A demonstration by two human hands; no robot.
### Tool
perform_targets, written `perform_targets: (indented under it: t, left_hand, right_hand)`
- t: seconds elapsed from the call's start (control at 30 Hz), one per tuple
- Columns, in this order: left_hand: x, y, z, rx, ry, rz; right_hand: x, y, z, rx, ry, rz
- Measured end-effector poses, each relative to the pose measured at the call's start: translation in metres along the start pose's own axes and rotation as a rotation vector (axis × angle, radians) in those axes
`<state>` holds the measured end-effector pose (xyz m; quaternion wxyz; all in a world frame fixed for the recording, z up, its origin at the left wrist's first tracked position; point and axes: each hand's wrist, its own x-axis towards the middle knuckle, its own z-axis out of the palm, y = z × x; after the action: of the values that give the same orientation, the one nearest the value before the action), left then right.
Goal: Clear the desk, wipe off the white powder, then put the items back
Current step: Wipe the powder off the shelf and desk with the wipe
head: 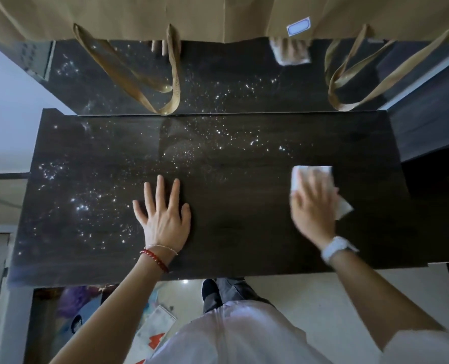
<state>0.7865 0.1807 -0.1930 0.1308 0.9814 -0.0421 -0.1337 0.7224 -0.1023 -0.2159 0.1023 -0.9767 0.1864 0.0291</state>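
Note:
The dark wooden desk (244, 245) carries scattered white powder (86, 200) over its left half and back middle. My right hand (314, 206) presses a folded white cloth (312, 171) flat on the desk's right side; the wood around it looks free of specks. My left hand (163, 214) lies flat on the desk near the middle, fingers spread, holding nothing. No other items stand on the desk.
A mirror (231, 82) stands along the desk's back edge and reflects the powder and my hands. Tan curtains with tie loops (170, 82) hang above it. Bags and papers (149, 327) lie on the floor under the desk's front left.

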Motion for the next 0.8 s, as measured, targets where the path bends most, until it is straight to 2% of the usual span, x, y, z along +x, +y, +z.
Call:
perform_targets:
  t: [0.1,0.13,0.17,0.23,0.33,0.4,0.47,0.53,0.63,0.7,0.73,0.77,0.8]
  left_hand:
    - [0.010,0.008,0.005,0.016,-0.011,-0.029]
    - [0.011,0.007,0.006,0.026,-0.004,-0.042]
    - [0.011,0.005,0.006,0.039,0.003,-0.048]
    - [0.010,0.003,0.006,0.066,0.017,-0.046]
    - [0.010,0.002,0.003,0.083,0.027,-0.045]
    - [0.011,0.001,0.001,0.096,0.016,-0.040]
    - [0.011,0.000,0.000,0.107,0.021,-0.034]
    - [0.010,0.001,0.000,0.108,0.031,-0.040]
    - [0.012,0.005,0.000,0.092,0.024,-0.058]
    - [0.014,0.005,-0.002,0.075,0.025,-0.060]
    - [0.014,0.004,-0.003,0.068,0.028,-0.055]
    - [0.014,0.004,-0.003,0.063,0.030,-0.051]
    - [0.015,0.003,-0.004,0.056,0.032,-0.048]
  right_hand:
    - [0.044,0.024,-0.025,0.121,-0.057,0.429]
    - [0.057,0.016,-0.027,0.140,-0.042,0.494]
    - [0.066,0.000,-0.026,0.136,-0.019,0.470]
    - [0.071,-0.049,-0.010,0.131,-0.011,0.229]
    - [0.034,-0.125,0.014,0.092,-0.038,-0.283]
    - [0.009,-0.135,0.015,0.045,-0.073,-0.509]
    - [0.012,-0.107,0.014,0.033,-0.073,-0.592]
    - [0.026,-0.063,0.009,0.008,-0.036,-0.466]
    - [0.052,0.001,-0.006,0.006,0.000,-0.021]
    - [0.064,0.005,-0.014,0.063,0.001,0.269]
    - [0.065,-0.008,-0.016,0.067,0.013,0.300]
    - [0.063,-0.026,-0.013,0.035,0.023,0.222]
    - [0.055,-0.050,-0.008,0.010,0.020,0.058]
